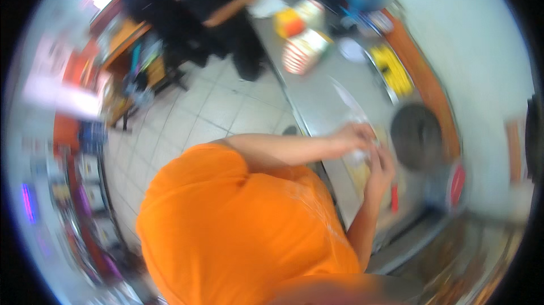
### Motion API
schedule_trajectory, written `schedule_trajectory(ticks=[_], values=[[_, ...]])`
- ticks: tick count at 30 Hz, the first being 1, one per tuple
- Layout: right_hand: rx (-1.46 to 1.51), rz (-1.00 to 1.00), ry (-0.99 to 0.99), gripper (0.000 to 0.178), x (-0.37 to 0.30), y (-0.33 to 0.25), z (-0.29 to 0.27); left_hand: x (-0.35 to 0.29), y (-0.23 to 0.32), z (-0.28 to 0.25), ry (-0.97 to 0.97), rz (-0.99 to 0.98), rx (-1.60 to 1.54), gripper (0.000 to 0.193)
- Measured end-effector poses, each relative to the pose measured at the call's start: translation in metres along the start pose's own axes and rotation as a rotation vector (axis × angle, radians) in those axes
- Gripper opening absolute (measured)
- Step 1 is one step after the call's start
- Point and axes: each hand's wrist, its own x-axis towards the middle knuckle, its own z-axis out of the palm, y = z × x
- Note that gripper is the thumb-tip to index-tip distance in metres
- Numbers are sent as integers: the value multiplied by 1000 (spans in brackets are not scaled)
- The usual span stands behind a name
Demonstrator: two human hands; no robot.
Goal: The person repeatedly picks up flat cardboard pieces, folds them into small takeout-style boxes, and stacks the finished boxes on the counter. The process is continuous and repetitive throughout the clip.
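Both hands meet over a pale yellowish board [358, 172] on the metal counter, and the picture is blurred by motion. My left hand [350, 138] has its fingers bent together at a small whitish, see-through thing [361, 151] that looks like thin plastic. My right hand [382, 166] pinches close against it, fingertips touching or nearly touching those of the left. What exactly lies between the fingers is too blurred to name. Just beside the right hand, a red handle-like piece [395, 198] rests near the board. A pale, long translucent strip [347, 98] lies beyond the left hand.
A round dark lid or pan [416, 136] stands by the wall, near a yellow tray [391, 71]. Red-and-white striped packages [306, 51] sit farther along the counter [311, 95]. Two people in dark clothes [218, 16] are at the upper left, over a tiled floor [209, 106].
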Motion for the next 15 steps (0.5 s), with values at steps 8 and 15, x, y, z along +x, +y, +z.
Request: schedule_trajectory(ticks=[8, 15], values=[[-356, -704, 47, 12, 26, -28, 26, 19, 9, -31, -189, -87, -525, 33], [-252, -814, 69, 27, 27, -73, 61, 38, 20, -28, -117, 42, -442, 42]])
